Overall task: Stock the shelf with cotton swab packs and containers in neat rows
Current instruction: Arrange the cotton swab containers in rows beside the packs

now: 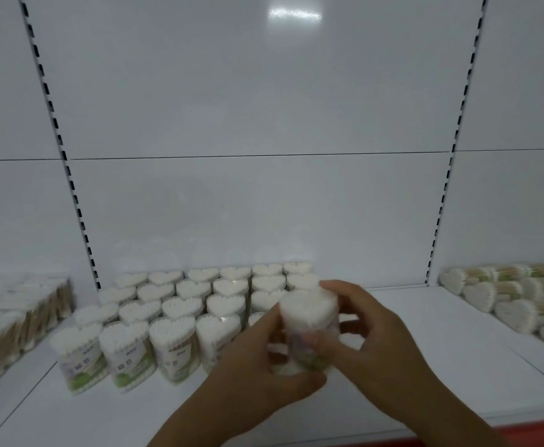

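White back panel (264,101), black-slotted uprights (54,124), soft light glare (295,14) above.

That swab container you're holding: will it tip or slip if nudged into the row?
Probably stiff: the container looks undented between the left hand and right hand. Likely light, since it is packed with cotton swabs. It looks taller than wide, so a high push may tip it.
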Available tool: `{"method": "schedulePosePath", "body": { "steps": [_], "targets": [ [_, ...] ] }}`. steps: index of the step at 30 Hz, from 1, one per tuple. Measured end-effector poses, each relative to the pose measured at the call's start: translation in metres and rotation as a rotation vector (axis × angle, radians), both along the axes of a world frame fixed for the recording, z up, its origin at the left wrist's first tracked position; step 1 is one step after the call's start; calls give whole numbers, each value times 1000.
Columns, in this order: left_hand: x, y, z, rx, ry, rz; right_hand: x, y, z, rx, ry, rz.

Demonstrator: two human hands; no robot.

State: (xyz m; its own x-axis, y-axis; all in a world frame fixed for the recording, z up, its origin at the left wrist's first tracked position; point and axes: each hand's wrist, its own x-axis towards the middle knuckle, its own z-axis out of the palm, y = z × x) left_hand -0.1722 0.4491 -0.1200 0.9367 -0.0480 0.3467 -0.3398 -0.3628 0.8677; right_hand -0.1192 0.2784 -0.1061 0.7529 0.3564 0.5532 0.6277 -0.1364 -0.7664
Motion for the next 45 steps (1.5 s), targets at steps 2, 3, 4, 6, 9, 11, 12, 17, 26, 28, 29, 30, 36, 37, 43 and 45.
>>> {"method": "schedulePosePath", "body": {
  "steps": [2,3,4,6,9,11,12,17,26,28,29,30,36,37,43,45],
  "targets": [
    [3,12,6,213,-142,143,14,-13,-2,30,6,-119],
    [5,21,8,367,-235,217,22,-17,-5,23,36,-150],
    [8,29,9,528,-297,282,29,-19,-11,8,81,-154],
    [15,42,7,797,-257,361,39,-17,-26,-39,175,-117],
    [26,47,-8,1112,-75,384,45,-7,-45,-94,233,-78],
    [32,46,-17,1194,-38,364,48,-1,-52,-202,117,-150],
    [34,46,-19,1224,-45,362,48,2,-53,-277,26,-202],
    [39,46,-22,1244,-77,366,42,10,-57,-420,-102,-327],
    [46,29,14,1271,-155,244,27,-43,-32,-777,-174,-393],
    [52,7,30,1164,-221,120,34,-81,-14,-967,-236,-415],
    [58,-6,34,1140,-224,55,39,-103,-5,-1073,-243,-443],
    [67,-19,35,1114,-201,-11,45,-127,4,-1168,-232,-478],
    [119,-149,56,1034,-19,-163,50,-282,33,-1222,-125,-657],
    [125,-176,55,1016,-10,-187,46,-308,31,-1222,-110,-672],
    [155,-321,41,1061,-36,-371,26,-448,8,-1164,36,-774],
    [169,-357,43,1033,-53,-403,28,-482,-1,-1086,45,-817]
  ]
}}
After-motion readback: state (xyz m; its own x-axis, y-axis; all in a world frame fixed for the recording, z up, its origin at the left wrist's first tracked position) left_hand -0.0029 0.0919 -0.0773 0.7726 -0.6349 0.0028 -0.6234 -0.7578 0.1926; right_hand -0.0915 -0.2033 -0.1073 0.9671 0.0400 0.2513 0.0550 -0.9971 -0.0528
